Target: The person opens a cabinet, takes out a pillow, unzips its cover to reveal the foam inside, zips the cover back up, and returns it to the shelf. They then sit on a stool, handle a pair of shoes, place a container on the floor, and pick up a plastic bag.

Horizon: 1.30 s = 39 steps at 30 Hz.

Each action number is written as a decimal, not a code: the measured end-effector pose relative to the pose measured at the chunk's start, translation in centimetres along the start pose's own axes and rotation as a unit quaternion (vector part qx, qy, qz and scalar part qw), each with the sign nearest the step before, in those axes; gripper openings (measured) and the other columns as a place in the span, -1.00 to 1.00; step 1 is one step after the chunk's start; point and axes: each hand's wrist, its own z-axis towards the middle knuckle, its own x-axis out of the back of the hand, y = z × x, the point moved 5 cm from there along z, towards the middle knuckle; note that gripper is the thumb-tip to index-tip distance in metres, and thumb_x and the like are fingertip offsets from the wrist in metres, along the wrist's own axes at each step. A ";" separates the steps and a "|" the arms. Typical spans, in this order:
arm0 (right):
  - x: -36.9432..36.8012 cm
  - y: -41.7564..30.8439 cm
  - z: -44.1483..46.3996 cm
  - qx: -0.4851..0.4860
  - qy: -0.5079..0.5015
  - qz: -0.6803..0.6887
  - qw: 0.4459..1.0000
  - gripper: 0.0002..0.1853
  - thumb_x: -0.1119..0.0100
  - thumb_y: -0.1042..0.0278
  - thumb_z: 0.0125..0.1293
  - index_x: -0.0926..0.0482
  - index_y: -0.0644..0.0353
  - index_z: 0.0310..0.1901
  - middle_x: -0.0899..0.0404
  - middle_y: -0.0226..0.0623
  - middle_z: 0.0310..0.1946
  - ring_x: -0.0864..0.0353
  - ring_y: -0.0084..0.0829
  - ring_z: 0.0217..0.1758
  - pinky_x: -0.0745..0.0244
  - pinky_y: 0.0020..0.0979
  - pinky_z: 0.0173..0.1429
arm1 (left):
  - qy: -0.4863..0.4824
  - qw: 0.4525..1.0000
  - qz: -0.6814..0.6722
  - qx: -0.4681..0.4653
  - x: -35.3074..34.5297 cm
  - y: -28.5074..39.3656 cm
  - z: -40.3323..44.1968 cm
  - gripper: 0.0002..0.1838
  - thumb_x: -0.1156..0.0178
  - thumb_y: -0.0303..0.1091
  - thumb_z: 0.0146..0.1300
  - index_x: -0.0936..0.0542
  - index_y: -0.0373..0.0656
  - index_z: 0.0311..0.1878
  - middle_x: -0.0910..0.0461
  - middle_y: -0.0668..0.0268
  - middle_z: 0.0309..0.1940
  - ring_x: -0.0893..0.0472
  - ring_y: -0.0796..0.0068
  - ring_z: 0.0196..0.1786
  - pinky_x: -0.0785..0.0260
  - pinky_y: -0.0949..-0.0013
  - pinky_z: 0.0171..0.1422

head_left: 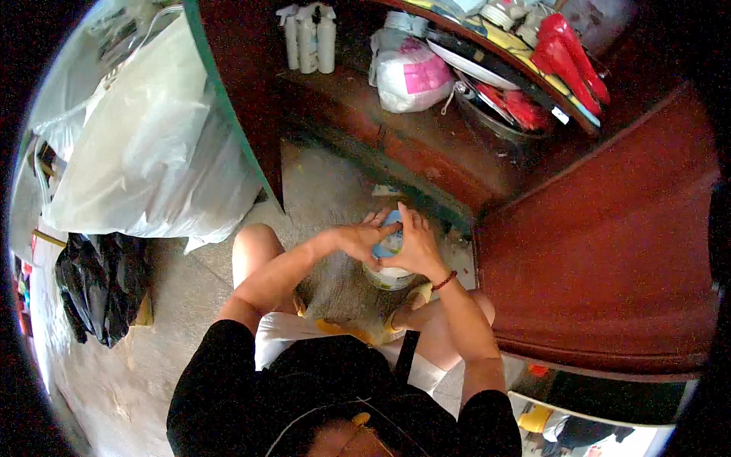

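Observation:
A round white tub [392,279] with a blue top [392,241] stands on the floor between my feet. My left hand [360,241] curves round the left side of the top, fingers bent along its rim. From the right, my right hand [416,247] grips the same top, its fingers pointing away from me and its thumb across the near side. Together the hands frame the blue surface. Fingers and palms hide much of the rim. A dark red bead bracelet [445,280] circles my right wrist.
An open wooden cabinet ahead holds white spray bottles [308,42], a white-and-pink package [412,74] and red items [567,61]. Its reddish door [601,251] stands at my right. Large pale plastic bags [152,152] and a black bag [103,286] sit at left.

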 end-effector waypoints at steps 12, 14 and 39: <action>-1.2 0.7 -1.5 0.053 -0.071 0.071 0.994 0.20 -0.42 0.05 -0.42 0.11 0.26 0.28 -0.08 0.18 0.18 -0.08 0.11 0.24 0.03 -0.06 0.30 | 0.065 0.992 0.107 -0.013 -3.9 1.2 1.0 0.13 -0.36 0.04 -0.44 -0.07 -0.33 0.23 0.06 -0.21 0.24 0.04 -0.23 0.27 0.05 -0.12 0.26; -0.4 -0.5 -1.6 0.057 -0.092 0.081 0.991 0.20 -0.42 0.05 -0.41 0.11 0.26 0.28 -0.09 0.18 0.17 -0.07 0.10 0.24 0.04 -0.06 0.30 | 0.048 0.994 0.092 -0.019 -5.0 0.3 1.2 0.12 -0.36 0.03 -0.45 -0.09 -0.38 0.21 0.03 -0.22 0.22 0.02 -0.23 0.26 0.05 -0.11 0.27; -1.1 -0.8 1.0 0.149 -0.011 0.070 0.986 0.19 -0.44 0.08 -0.42 0.10 0.07 0.30 -0.03 0.13 0.21 0.05 0.19 0.29 0.06 0.06 0.30 | 0.172 0.980 -0.039 0.092 0.3 -2.7 -0.3 -0.13 -0.28 -0.03 -0.14 -0.17 -0.38 0.16 -0.32 -0.14 0.01 -0.34 -0.05 0.06 -0.25 0.11 0.11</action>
